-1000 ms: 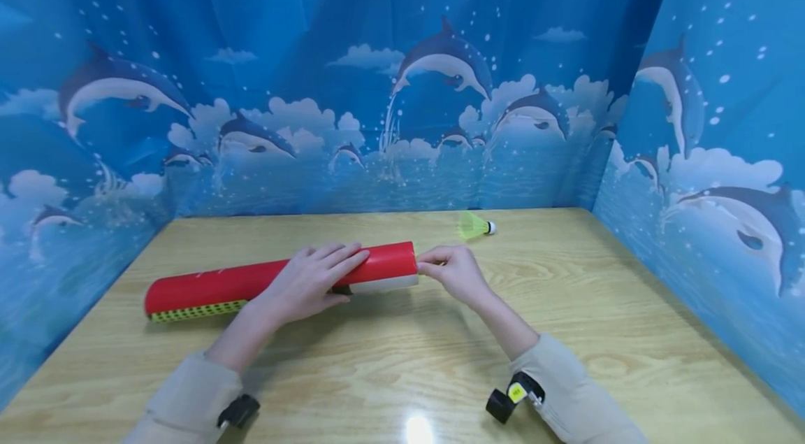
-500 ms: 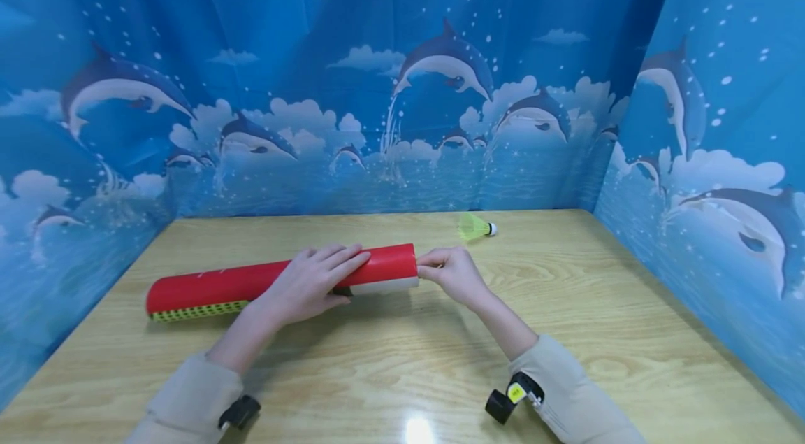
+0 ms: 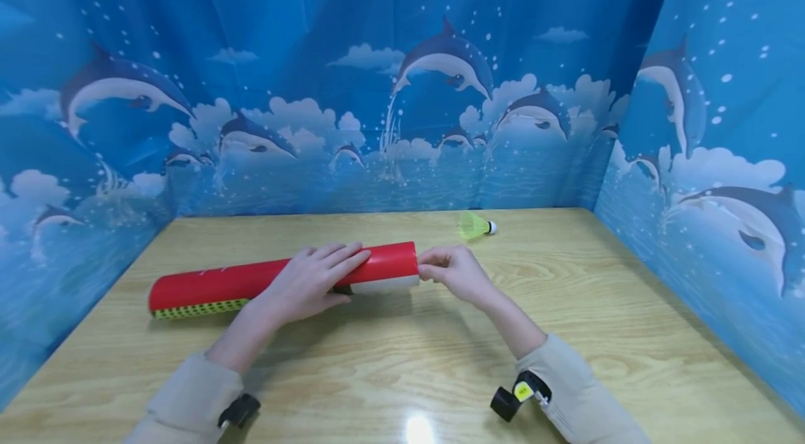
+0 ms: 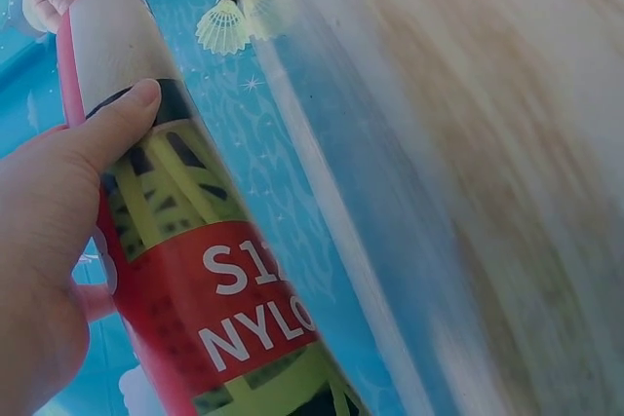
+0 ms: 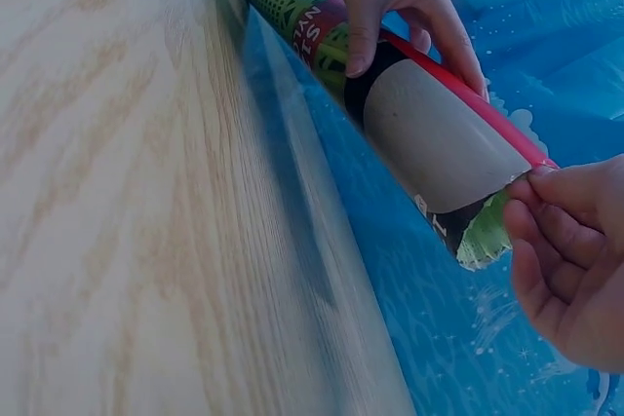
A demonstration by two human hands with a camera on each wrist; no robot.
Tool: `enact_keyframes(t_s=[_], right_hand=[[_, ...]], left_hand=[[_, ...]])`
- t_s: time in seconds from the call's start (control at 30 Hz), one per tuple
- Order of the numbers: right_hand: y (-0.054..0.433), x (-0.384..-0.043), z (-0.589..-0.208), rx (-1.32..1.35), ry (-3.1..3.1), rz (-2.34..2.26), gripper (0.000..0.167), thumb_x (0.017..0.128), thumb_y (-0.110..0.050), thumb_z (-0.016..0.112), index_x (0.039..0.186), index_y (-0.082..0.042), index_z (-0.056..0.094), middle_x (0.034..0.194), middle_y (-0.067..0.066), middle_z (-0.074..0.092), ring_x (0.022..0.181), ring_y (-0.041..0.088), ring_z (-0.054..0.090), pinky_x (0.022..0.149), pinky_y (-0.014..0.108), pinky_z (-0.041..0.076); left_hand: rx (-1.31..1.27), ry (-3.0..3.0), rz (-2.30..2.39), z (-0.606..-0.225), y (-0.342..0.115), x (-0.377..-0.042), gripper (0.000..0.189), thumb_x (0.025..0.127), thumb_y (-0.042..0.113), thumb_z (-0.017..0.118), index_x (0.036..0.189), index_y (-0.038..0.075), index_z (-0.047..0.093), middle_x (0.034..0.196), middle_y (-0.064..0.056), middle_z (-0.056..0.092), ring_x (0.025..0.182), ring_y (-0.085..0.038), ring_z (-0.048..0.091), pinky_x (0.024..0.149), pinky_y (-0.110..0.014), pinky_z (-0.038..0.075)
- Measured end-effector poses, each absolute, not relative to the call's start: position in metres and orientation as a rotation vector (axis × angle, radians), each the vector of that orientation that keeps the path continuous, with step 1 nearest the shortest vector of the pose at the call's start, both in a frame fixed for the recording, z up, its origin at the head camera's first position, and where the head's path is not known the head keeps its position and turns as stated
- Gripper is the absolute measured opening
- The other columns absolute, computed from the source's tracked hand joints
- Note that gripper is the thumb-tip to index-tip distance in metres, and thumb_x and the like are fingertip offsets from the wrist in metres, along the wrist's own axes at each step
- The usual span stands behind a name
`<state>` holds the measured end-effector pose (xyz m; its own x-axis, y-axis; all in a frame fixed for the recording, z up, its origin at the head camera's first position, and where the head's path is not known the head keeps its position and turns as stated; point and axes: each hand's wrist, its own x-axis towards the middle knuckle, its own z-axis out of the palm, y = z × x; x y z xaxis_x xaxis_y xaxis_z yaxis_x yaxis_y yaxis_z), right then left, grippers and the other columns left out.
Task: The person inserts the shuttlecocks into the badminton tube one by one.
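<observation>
A red shuttlecock tube (image 3: 220, 287) lies lengthwise across the table, its printed label and pale end band (image 5: 429, 124) showing in the right wrist view. My left hand (image 3: 311, 283) grips the tube around its middle, thumb on the near side (image 4: 122, 129). At the right-hand mouth, the green skirt of a shuttlecock (image 5: 485, 236) shows inside the tube. My right hand (image 3: 455, 273) pinches at the rim there, with thumb and fingertips on the skirt's edge; exactly how much they hold is partly hidden. The shuttlecock's cork is out of sight.
Another yellow-green shuttlecock (image 3: 474, 226) with a white cork lies on its side near the table's back edge. The wooden table (image 3: 604, 318) is bordered behind and at the sides by a blue dolphin-print curtain (image 3: 302, 80).
The tube has shifted very slightly to the right. My right forearm has also moved a little rightward, its fingers staying at the tube's mouth; the left hand keeps its grip.
</observation>
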<state>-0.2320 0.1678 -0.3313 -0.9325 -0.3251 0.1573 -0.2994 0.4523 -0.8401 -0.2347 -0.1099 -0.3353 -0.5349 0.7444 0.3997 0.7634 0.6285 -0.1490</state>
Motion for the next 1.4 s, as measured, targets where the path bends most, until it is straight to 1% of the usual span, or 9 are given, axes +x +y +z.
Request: enact_keyframes(t_s=[0.13,0.5,0.8,0.93,1.07,1.17,1.3,1.4], right_hand=[[0.166,-0.232,-0.332,-0.532,2.641,-1.584,0.016,0.087,-0.008,0.064,0.100,-0.001,0.069,0.087,0.006,0.068,0.077,0.016,0.060,0.072,0.034,0.051],[0.161,-0.233,-0.336,-0.549,2.640,-1.614,0.015,0.086,-0.005,0.064,0.099,0.001,0.071,0.092,0.009,0.069,0.079,0.017,0.063,0.075,0.033,0.052],[0.163,-0.235,-0.336,-0.590,2.641,-1.577,0.016,0.087,-0.006,0.064,0.100,-0.001,0.071,0.092,0.008,0.069,0.080,0.017,0.063,0.076,0.034,0.052],[0.171,-0.236,-0.335,-0.657,2.603,-1.486,0.020,0.090,-0.011,0.061,0.107,-0.003,0.069,0.095,0.007,0.068,0.083,0.018,0.062,0.076,0.036,0.052],[0.184,-0.240,-0.335,-0.676,2.564,-1.461,0.029,0.092,-0.017,0.058,0.116,-0.001,0.063,0.102,0.009,0.068,0.091,0.019,0.062,0.079,0.045,0.051],[0.195,-0.246,-0.334,-0.590,2.579,-1.524,0.033,0.093,-0.020,0.058,0.119,0.000,0.061,0.104,0.011,0.067,0.092,0.021,0.062,0.081,0.050,0.049],[0.210,-0.257,-0.333,-0.408,2.659,-1.613,0.035,0.094,-0.021,0.056,0.120,0.002,0.059,0.102,0.013,0.067,0.090,0.021,0.062,0.079,0.047,0.050],[0.222,-0.268,-0.334,-0.281,2.727,-1.662,0.037,0.094,-0.023,0.055,0.121,0.002,0.058,0.103,0.015,0.066,0.087,0.020,0.062,0.075,0.041,0.052]], left_hand=[[-1.189,-2.425,-0.057,-0.336,-0.110,-0.235,0.087,0.065,0.032,0.085,0.139,0.014,0.044,0.135,-0.008,0.050,0.116,-0.027,0.049,0.084,-0.050,0.047],[-1.187,-2.435,-0.050,-0.336,-0.113,-0.234,0.087,0.064,0.032,0.085,0.138,0.015,0.045,0.134,-0.008,0.050,0.116,-0.026,0.049,0.084,-0.049,0.047],[-1.195,-2.421,-0.036,-0.336,-0.115,-0.236,0.086,0.064,0.033,0.085,0.138,0.015,0.045,0.135,-0.008,0.050,0.116,-0.026,0.049,0.084,-0.049,0.048],[-1.203,-2.418,-0.022,-0.337,-0.115,-0.236,0.086,0.065,0.034,0.084,0.138,0.015,0.045,0.135,-0.007,0.050,0.116,-0.026,0.049,0.083,-0.048,0.048],[-1.201,-2.419,-0.029,-0.337,-0.115,-0.237,0.086,0.064,0.033,0.085,0.138,0.015,0.045,0.135,-0.008,0.050,0.117,-0.027,0.049,0.085,-0.049,0.047],[-1.199,-2.421,-0.034,-0.337,-0.116,-0.237,0.087,0.064,0.032,0.085,0.138,0.014,0.045,0.135,-0.008,0.050,0.118,-0.027,0.048,0.085,-0.050,0.047],[-1.200,-2.427,-0.034,-0.338,-0.118,-0.237,0.087,0.064,0.032,0.085,0.139,0.014,0.044,0.136,-0.008,0.049,0.118,-0.027,0.048,0.086,-0.050,0.046],[-1.199,-2.430,-0.040,-0.338,-0.118,-0.236,0.088,0.063,0.032,0.086,0.139,0.015,0.044,0.136,-0.008,0.049,0.118,-0.027,0.048,0.086,-0.050,0.046]])
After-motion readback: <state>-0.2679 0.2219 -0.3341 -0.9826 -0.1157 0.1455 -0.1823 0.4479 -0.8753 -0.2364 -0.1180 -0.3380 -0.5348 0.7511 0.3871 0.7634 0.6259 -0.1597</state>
